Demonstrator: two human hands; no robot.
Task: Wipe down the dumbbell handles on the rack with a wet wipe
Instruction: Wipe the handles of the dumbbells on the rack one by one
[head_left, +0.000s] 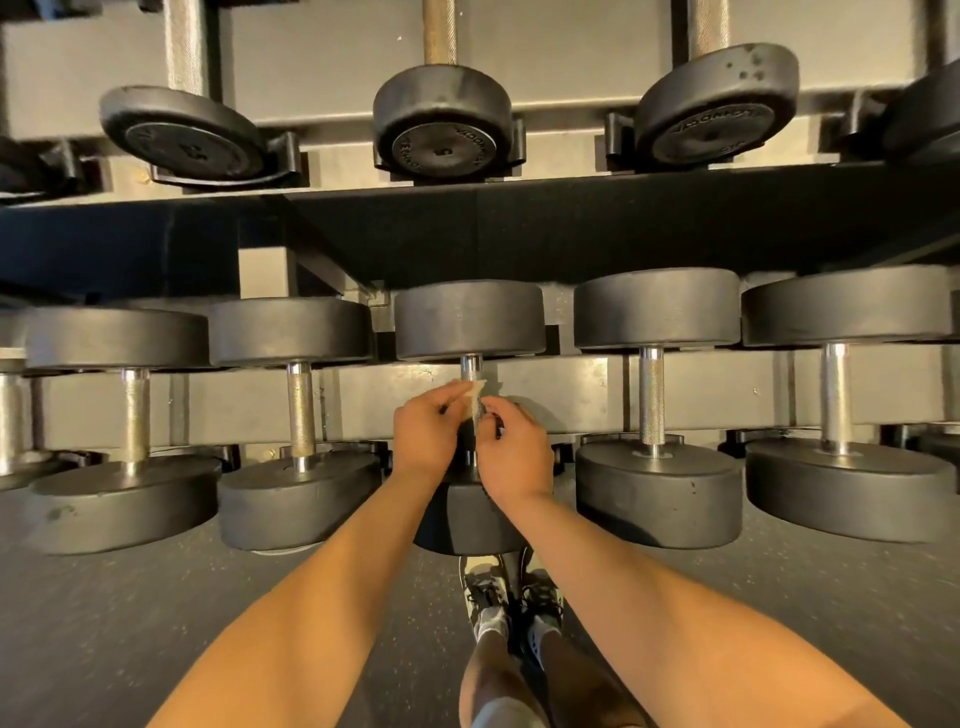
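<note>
You are pinching the wipe (476, 401) between both hands: the left hand (423, 434) is taking its left edge between thumb and curled forefinger, and the right hand (515, 454) is nipping its right edge, with the other fingers tucked in loosely. The wipe is lying on the handle (470, 367) of the middle dumbbell (470, 318) on the lower row of the rack (571, 223). I cannot tell whether it is wrapping round the bar or only draping over the top. What is mattering now is the line of that handle. It is running straight away from you, near to far, from the near head (467, 519) under your wrists to the far head above your fingertips. Only a short bare stretch is showing just beyond the wipe on the far side, and your hands are hiding the rest. Both hands are sitting right at the bar, one on each side, the left reaching slightly farther along it. As I judge it, the wiping should be travelling along that near-far axis, not across it. The left handle (301, 410) and the right handle (651, 400) are lying parallel to this one and well apart from your fingers
</note>
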